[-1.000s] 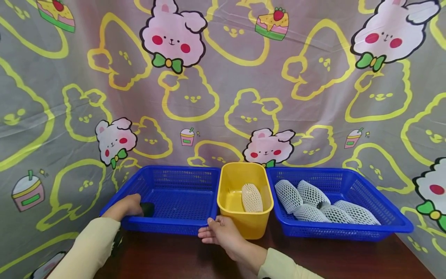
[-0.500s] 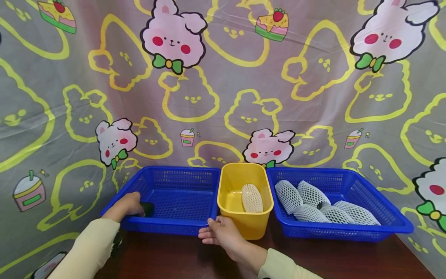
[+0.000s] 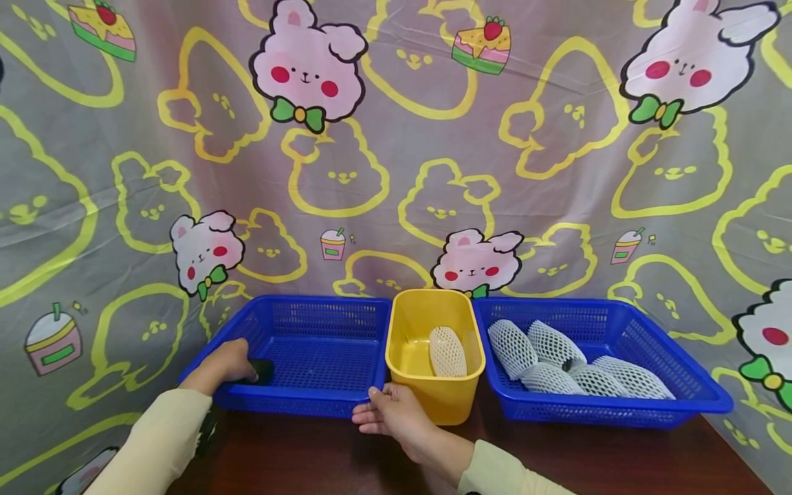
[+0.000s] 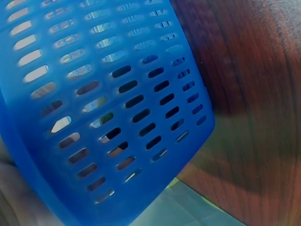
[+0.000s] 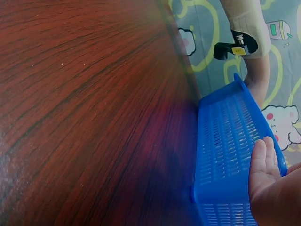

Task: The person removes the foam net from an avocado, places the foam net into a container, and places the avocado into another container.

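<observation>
A dark green thing (image 3: 265, 371) lies at the near left corner inside the left basket (image 3: 297, 395). The left hand (image 3: 230, 363) reaches over the rim onto it; I can't tell whether those fingers grasp it. The right hand (image 3: 399, 416), fingers straight, touches the basket's near right corner. Beside that, a yellow bin (image 3: 436, 400) holds one netted piece (image 3: 447, 352); the right basket (image 3: 612, 411) holds five more, all on the desk (image 3: 297, 454).

My straight-fingered right grip (image 5: 268, 183) rests against the blue basket (image 5: 223, 134) on the reddish desk (image 5: 103, 113), my left sleeve (image 5: 248, 19) beyond.
</observation>
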Available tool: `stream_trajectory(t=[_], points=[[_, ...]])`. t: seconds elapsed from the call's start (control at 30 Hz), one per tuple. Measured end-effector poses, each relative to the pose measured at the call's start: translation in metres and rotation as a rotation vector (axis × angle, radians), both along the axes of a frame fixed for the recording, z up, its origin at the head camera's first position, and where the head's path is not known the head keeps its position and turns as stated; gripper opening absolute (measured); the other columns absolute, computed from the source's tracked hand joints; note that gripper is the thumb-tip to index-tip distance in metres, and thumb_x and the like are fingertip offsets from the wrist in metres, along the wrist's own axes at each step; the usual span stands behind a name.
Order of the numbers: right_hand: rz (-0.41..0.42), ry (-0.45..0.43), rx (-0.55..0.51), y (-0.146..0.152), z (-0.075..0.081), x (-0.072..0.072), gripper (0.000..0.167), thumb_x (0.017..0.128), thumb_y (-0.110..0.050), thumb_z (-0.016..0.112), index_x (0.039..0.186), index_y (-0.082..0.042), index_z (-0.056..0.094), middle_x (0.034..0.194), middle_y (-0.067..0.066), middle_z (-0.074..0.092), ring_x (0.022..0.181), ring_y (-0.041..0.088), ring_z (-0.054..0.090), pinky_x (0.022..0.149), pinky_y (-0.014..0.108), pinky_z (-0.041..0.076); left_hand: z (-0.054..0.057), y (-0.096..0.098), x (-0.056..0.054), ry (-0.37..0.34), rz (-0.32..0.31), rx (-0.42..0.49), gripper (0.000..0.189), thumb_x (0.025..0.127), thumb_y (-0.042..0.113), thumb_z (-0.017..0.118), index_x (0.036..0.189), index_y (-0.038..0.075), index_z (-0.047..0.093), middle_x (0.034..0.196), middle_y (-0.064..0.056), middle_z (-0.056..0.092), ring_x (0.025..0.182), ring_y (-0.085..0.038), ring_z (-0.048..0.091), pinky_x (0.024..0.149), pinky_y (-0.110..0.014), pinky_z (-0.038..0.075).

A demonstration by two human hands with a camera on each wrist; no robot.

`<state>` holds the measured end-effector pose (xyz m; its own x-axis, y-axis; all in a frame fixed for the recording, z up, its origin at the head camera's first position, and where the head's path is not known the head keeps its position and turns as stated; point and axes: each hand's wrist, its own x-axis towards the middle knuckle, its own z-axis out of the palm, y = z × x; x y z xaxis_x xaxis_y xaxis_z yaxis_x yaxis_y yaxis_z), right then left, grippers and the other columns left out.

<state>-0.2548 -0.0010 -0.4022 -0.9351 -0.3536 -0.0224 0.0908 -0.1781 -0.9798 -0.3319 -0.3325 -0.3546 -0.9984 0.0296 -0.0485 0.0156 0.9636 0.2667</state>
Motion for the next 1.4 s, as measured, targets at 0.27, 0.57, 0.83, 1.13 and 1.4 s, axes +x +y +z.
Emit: stream_trajectory(t=[0.27, 0.57, 0.83, 1.13, 1.4], points=[[0.012, 0.026, 0.034, 0.003, -0.003, -0.001, 0.018, 0.104, -0.012, 0.045, 0.098, 0.004, 0.050, 0.085, 0.020, 0.069, 0.073, 0.021, 0.069, 0.067, 0.037, 0.057, 0.003, 0.003, 0.001, 0.018, 0.021, -0.014, 0.075, 0.075, 0.017, 0.082, 0.118, -0.028, 0.041, 0.118, -0.045, 0.048, 0.111, -0.056, 0.048, 0.090, -0.058, 0.043], [0.062, 0.048, 0.073, 0.010, -0.001, 0.002, 0.017, 0.102, -0.012, 0.046, 0.093, 0.002, 0.050, 0.082, 0.017, 0.068, 0.072, 0.023, 0.069, 0.065, 0.037, 0.058, 0.005, 0.007, 0.004, 0.077, 0.035, 0.013, 0.074, 0.076, 0.022, 0.082, 0.118, -0.026, 0.044, 0.116, -0.043, 0.051, 0.110, -0.055, 0.049, 0.090, -0.058, 0.043], [0.119, 0.088, 0.108, 0.023, 0.005, 0.006, 0.022, 0.101, -0.014, 0.049, 0.099, 0.007, 0.053, 0.081, 0.015, 0.068, 0.071, 0.024, 0.069, 0.062, 0.037, 0.057, 0.007, 0.022, 0.015, 0.192, -0.030, 0.088, 0.073, 0.079, 0.023, 0.080, 0.124, -0.022, 0.044, 0.120, -0.040, 0.050, 0.112, -0.055, 0.047, 0.089, -0.060, 0.042], [0.210, 0.180, 0.135, 0.047, 0.022, 0.011, 0.018, 0.101, -0.011, 0.050, 0.098, 0.006, 0.056, 0.083, 0.015, 0.067, 0.074, 0.023, 0.069, 0.066, 0.038, 0.058, 0.012, 0.057, 0.027, 0.280, -0.105, 0.153, 0.067, 0.082, 0.022, 0.078, 0.127, -0.017, 0.047, 0.124, -0.034, 0.052, 0.116, -0.051, 0.048, 0.092, -0.059, 0.041], [0.239, 0.256, 0.209, 0.072, 0.035, 0.014, 0.019, 0.101, -0.009, 0.052, 0.099, 0.009, 0.057, 0.085, 0.016, 0.067, 0.076, 0.028, 0.068, 0.067, 0.040, 0.057, 0.011, 0.084, 0.034, 0.351, -0.152, 0.215, 0.062, 0.083, 0.022, 0.077, 0.128, -0.012, 0.050, 0.124, -0.028, 0.056, 0.114, -0.044, 0.053, 0.090, -0.055, 0.045]])
